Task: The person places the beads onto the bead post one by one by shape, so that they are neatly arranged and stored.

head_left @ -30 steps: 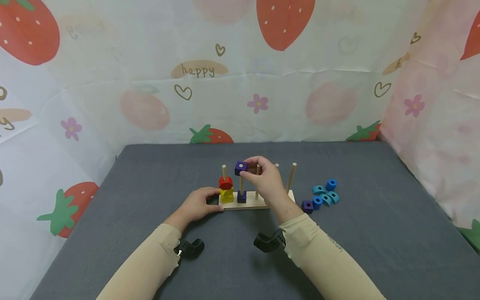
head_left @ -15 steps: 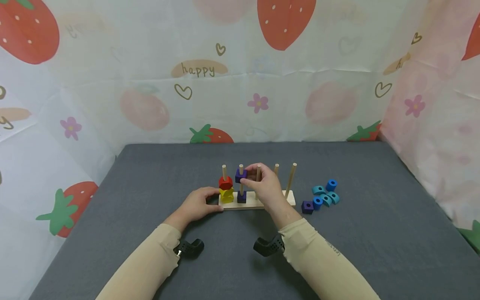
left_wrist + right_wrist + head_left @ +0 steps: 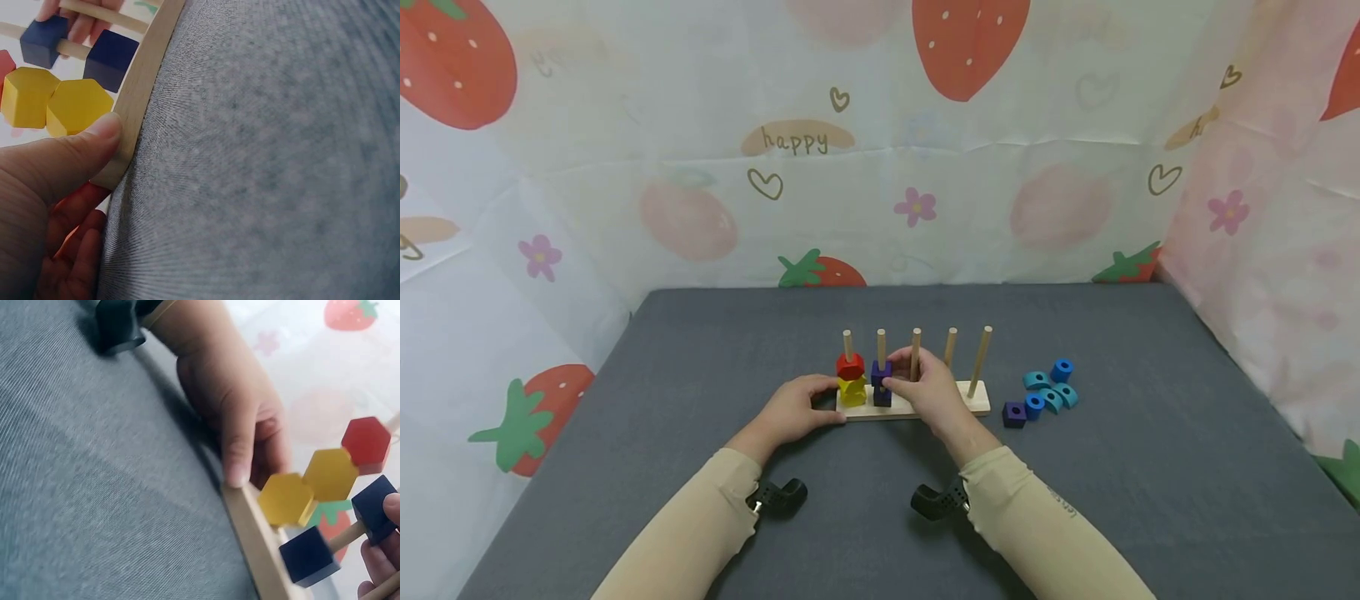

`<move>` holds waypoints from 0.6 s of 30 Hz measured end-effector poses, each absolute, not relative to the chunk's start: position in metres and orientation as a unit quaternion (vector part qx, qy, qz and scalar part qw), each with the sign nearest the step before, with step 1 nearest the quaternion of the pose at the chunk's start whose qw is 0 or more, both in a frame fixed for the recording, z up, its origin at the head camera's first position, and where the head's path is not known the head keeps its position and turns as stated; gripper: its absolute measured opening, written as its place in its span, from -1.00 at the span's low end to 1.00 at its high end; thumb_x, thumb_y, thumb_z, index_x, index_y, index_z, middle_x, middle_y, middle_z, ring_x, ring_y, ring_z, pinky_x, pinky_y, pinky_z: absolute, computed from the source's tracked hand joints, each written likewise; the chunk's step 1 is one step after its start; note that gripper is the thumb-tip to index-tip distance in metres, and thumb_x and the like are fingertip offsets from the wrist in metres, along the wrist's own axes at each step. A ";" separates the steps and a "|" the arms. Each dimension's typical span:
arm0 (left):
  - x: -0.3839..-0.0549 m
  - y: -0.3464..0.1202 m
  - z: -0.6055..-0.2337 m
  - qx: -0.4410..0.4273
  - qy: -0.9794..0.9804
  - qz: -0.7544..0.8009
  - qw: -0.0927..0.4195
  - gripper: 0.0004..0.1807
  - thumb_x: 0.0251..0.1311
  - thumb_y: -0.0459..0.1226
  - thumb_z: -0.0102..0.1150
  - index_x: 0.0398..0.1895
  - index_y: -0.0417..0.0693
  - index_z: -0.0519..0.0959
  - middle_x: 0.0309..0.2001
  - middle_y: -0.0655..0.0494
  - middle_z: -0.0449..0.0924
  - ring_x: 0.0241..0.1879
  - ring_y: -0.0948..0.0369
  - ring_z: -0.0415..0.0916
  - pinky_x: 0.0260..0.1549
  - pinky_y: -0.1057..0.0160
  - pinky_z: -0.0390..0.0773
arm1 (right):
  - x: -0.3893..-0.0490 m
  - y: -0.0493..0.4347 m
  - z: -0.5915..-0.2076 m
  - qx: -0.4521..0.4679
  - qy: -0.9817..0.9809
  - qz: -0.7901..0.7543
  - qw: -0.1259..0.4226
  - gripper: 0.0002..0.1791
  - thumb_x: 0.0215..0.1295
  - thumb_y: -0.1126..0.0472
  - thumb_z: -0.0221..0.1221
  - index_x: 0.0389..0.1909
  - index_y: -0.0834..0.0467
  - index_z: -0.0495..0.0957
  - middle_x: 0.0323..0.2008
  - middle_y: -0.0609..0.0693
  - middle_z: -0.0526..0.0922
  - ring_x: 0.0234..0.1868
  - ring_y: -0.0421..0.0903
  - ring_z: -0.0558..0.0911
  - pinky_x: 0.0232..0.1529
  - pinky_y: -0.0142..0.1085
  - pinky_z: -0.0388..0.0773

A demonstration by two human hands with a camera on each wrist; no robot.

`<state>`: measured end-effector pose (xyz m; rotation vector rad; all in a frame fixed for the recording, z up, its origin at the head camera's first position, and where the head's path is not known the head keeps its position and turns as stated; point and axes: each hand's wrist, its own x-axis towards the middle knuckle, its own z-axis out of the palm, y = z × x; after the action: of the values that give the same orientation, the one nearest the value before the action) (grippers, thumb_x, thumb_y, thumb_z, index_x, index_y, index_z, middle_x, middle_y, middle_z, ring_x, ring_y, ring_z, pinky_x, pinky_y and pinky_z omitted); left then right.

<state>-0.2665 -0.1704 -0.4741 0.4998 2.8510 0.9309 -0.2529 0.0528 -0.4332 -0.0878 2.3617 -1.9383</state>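
A wooden peg stand (image 3: 977, 402) with several upright pegs sits on the table. My left hand (image 3: 797, 408) grips its left end, thumb on the base's front edge (image 3: 134, 106). Two yellow blocks (image 3: 330, 475) and a red hexagonal block (image 3: 850, 367) are stacked on the leftmost peg. On the second peg, my right hand (image 3: 934, 392) pinches a dark purple cube (image 3: 44, 40) between thumb and fingers. The peg runs through this cube. Below it, a matching cube (image 3: 307, 557) rests at the base, with a short length of peg showing between the two.
Right of the stand lie a purple cube (image 3: 1014, 414), two blue cylinders (image 3: 1062, 370) and several teal arched blocks (image 3: 1037, 380). Three bare pegs (image 3: 981, 358) stand close around the right hand. A strawberry-print cloth (image 3: 917, 150) hangs behind the grey table (image 3: 737, 333).
My right hand has lowered the purple cube from the top of the second peg down along it, toward the lower cube. My left hand has stayed on the stand's end.
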 end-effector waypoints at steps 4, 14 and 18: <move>-0.266 -0.171 -0.474 0.162 0.936 0.308 0.052 -0.39 -0.09 -0.01 0.36 0.10 0.03 0.51 0.08 0.10 0.49 0.13 0.09 0.36 0.14 0.02 0.31 | -0.251 0.054 -0.439 -0.025 0.786 -0.616 0.050 -0.71 0.09 0.33 0.26 -0.14 0.12 0.51 -0.17 0.01 0.58 -0.10 -0.05 0.55 0.01 -0.11 0.46; -0.266 -0.171 -0.474 0.170 0.935 0.307 0.049 -0.38 -0.08 0.01 0.35 0.11 0.02 0.50 0.07 0.10 0.50 0.13 0.08 0.37 0.14 0.00 0.31 | -0.251 0.055 -0.452 -0.028 0.798 -0.600 0.054 -0.72 0.09 0.33 0.26 -0.16 0.14 0.50 -0.19 0.02 0.57 -0.14 -0.06 0.58 -0.03 -0.13 0.49; -0.266 -0.171 -0.474 0.169 0.935 0.307 0.049 -0.38 -0.08 0.00 0.35 0.11 0.02 0.50 0.07 0.09 0.50 0.12 0.08 0.37 0.13 0.01 0.32 | -0.252 0.056 -0.453 -0.030 0.798 -0.600 0.054 -0.73 0.09 0.33 0.26 -0.16 0.14 0.50 -0.19 0.02 0.58 -0.14 -0.06 0.58 -0.03 -0.13 0.49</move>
<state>-0.2656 -0.1707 -0.4736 0.5153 2.8496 0.9366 -0.2518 0.0557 -0.4526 -0.0897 2.4247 -1.8222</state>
